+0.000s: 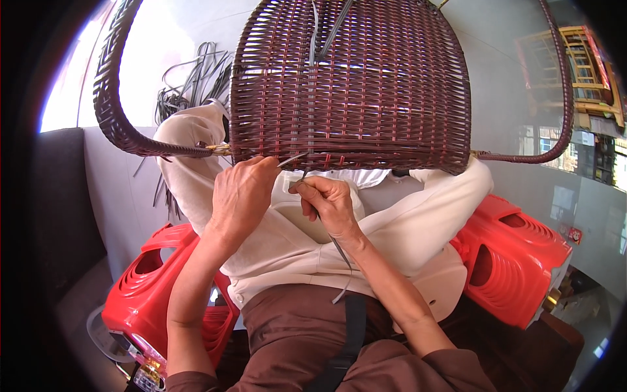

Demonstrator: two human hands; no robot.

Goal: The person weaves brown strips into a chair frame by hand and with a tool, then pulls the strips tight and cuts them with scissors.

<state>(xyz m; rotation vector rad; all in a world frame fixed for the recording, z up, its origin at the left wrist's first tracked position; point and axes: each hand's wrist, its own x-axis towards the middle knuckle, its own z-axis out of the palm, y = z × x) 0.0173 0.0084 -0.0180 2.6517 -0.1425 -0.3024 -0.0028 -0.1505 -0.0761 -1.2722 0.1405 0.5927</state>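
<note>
A dark brown woven rattan chair piece (366, 85), with a curved frame arm on each side, rests across my knees. My left hand (240, 195) is closed at its lower edge, pinching a grey flat strip end that angles up to the weave. My right hand (328, 204), just to the right and a little lower, has thumb and index finger closed on a grey strip (339, 255), whose loose tail hangs down toward my waist. More grey strips are threaded vertically through the middle of the weave.
A bundle of loose grey strips (196, 72) lies at upper left. Red plastic stools (144, 304) (516, 274) stand either side of me. A dark grey padded piece (68, 202) is at far left. Stacked yellow wooden frames (581, 72) are at upper right on the glossy floor (496, 117).
</note>
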